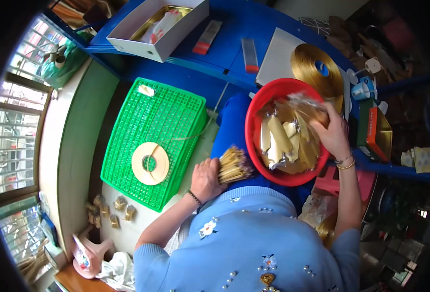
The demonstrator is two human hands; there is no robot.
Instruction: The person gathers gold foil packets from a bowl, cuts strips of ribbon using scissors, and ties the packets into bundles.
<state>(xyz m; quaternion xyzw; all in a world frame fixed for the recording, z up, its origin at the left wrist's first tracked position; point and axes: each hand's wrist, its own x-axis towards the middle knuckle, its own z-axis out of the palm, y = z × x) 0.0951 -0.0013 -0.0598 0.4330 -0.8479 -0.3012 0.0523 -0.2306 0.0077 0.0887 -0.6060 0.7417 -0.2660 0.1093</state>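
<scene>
My left hand (206,180) is wrapped round a bundle of thin pale sticks (233,166) resting on my lap. A red basin (252,148) sits to the right, by my knees. Inside it lie yellowish rolled pieces (279,136) with bits of clear wrapping. My right hand (328,127) reaches over the basin's right rim, its fingers closed at a blurred clear plastic wrapper (303,103). Whether more is held there is hidden by blur.
A green crate (176,107) with a cream tape roll (139,163) stands at left. Several small bundles (120,203) lie on the floor. The blue table (254,24) ahead bears a white box (139,48) and a gold ribbon roll (305,65). A pink stool (361,182) stands right.
</scene>
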